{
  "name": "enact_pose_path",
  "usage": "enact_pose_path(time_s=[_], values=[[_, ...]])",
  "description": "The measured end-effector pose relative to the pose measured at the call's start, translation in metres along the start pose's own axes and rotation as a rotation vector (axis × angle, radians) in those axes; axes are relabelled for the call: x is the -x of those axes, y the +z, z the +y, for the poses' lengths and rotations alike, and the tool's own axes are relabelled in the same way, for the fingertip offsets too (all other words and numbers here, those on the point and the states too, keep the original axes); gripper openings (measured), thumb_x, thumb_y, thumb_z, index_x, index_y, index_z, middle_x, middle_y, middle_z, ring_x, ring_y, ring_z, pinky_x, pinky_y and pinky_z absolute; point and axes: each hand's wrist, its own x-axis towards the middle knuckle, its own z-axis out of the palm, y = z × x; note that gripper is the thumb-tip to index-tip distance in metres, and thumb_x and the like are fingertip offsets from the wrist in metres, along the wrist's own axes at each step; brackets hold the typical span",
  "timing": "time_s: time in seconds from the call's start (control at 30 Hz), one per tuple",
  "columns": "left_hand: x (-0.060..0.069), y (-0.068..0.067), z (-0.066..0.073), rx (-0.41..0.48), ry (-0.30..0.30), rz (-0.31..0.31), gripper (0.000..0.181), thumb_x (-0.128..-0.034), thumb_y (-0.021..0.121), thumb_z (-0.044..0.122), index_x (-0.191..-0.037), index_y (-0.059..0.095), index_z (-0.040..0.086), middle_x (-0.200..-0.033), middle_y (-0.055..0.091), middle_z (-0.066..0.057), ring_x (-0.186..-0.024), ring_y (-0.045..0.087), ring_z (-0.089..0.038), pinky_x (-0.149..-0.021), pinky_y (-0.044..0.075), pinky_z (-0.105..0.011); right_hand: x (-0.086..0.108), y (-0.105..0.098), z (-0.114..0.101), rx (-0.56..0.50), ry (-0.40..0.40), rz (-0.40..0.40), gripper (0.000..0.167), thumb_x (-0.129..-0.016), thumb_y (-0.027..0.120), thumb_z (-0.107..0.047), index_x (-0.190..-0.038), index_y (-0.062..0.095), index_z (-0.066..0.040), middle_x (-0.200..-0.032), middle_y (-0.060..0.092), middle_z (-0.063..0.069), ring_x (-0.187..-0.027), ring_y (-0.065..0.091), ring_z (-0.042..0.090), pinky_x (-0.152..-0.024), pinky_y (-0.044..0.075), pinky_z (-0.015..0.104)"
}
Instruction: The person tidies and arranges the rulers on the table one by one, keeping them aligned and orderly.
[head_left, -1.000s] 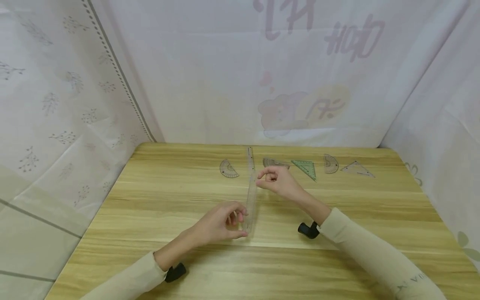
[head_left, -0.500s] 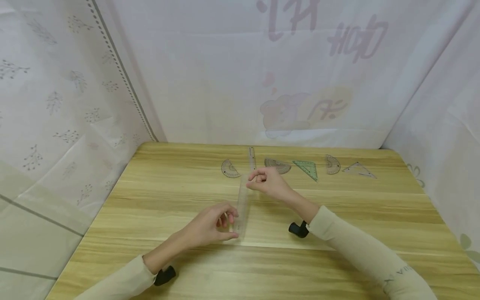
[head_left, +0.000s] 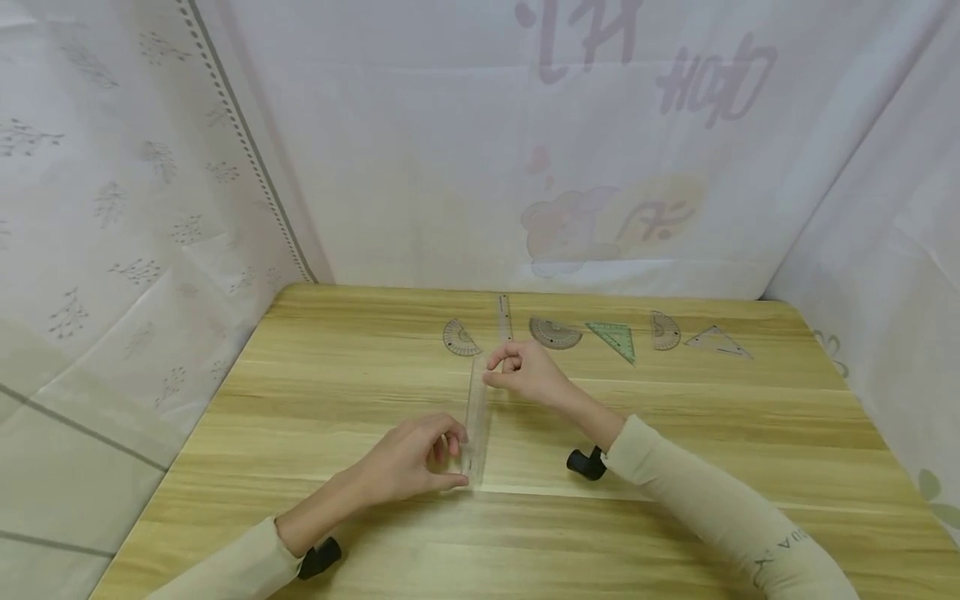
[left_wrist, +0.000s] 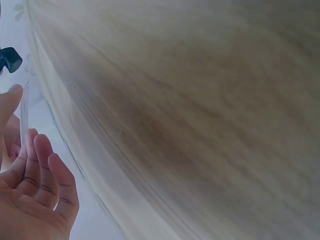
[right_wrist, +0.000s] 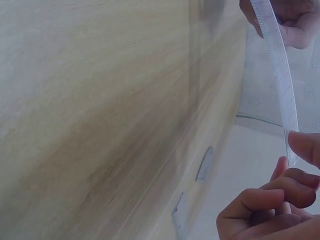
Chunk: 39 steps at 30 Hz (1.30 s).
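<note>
A clear ruler runs lengthwise between two hands, one end toward the far edge of the table, the other toward the near side; the right wrist view shows it raised off the surface. The left hand grips the near end, its thumb close to the tip and its forefinger farther up along the left long edge, the other fingers curled behind. The right hand pinches the far end between thumb and forefinger, its remaining fingers folded in toward the palm.

Along the far edge of the table, from the left, lie a small protractor, a second ruler whose near end is partly hidden by the right hand, a larger protractor, a green set square, another protractor with its straight side facing left, and a clear set square nearest the far right corner.
</note>
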Motion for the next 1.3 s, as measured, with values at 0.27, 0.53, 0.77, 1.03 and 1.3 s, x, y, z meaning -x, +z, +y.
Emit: enact_pose_path(time_s=[0.27, 0.53, 0.77, 1.03, 1.3], values=[[0.004, 0.0, 0.001, -0.094, -0.007, 0.019, 0.041, -0.0793, 0.09, 0.035, -0.106, 0.065, 0.016, -0.09, 0.059, 0.012, -0.074, 0.054, -0.005, -0.063, 0.047, -0.023, -0.003, 0.005, -0.002, 0.02, 0.004, -0.004, 0.012, -0.09, 0.078, -0.006, -0.096, 0.069, -0.001, -0.056, 0.044, -0.002, -0.048, 0.034, 0.009, -0.053, 0.033, 0.024], [0.007, 0.002, 0.0, -0.11, -0.029, 0.028, 0.039, -0.0786, 0.09, 0.036, -0.1, 0.062, 0.02, -0.088, 0.057, 0.013, -0.072, 0.053, -0.004, -0.06, 0.047, -0.023, -0.006, 0.01, 0.0, 0.033, -0.022, -0.016, 0.012, -0.089, 0.078, -0.006, -0.093, 0.069, 0.0, -0.055, 0.046, -0.001, -0.047, 0.035, 0.008, -0.056, 0.036, 0.026], [0.011, 0.003, 0.0, -0.129, -0.041, 0.034, 0.039, -0.0784, 0.09, 0.037, -0.098, 0.061, 0.02, -0.086, 0.057, 0.013, -0.071, 0.053, -0.004, -0.059, 0.046, -0.023, -0.009, 0.014, 0.0, 0.025, 0.01, -0.044, 0.013, -0.09, 0.078, -0.006, -0.095, 0.068, -0.001, -0.057, 0.047, -0.002, -0.048, 0.035, 0.008, -0.05, 0.031, 0.024], [0.013, 0.003, -0.001, -0.138, -0.07, 0.031, 0.039, -0.079, 0.089, 0.038, -0.1, 0.062, 0.019, -0.086, 0.057, 0.013, -0.071, 0.052, -0.004, -0.059, 0.046, -0.023, -0.013, 0.018, -0.002, 0.014, 0.032, -0.045, 0.012, -0.09, 0.078, -0.005, -0.095, 0.069, 0.0, -0.058, 0.048, -0.001, -0.048, 0.036, 0.008, -0.048, 0.031, 0.023], [0.018, 0.001, -0.004, -0.158, -0.095, 0.019, 0.038, -0.0789, 0.089, 0.037, -0.1, 0.063, 0.018, -0.085, 0.057, 0.014, -0.072, 0.051, -0.004, -0.06, 0.046, -0.024, -0.018, 0.027, 0.001, -0.021, 0.064, -0.05, 0.011, -0.089, 0.077, -0.005, -0.093, 0.068, -0.001, -0.056, 0.046, -0.002, -0.048, 0.036, 0.008, -0.047, 0.028, 0.022]])
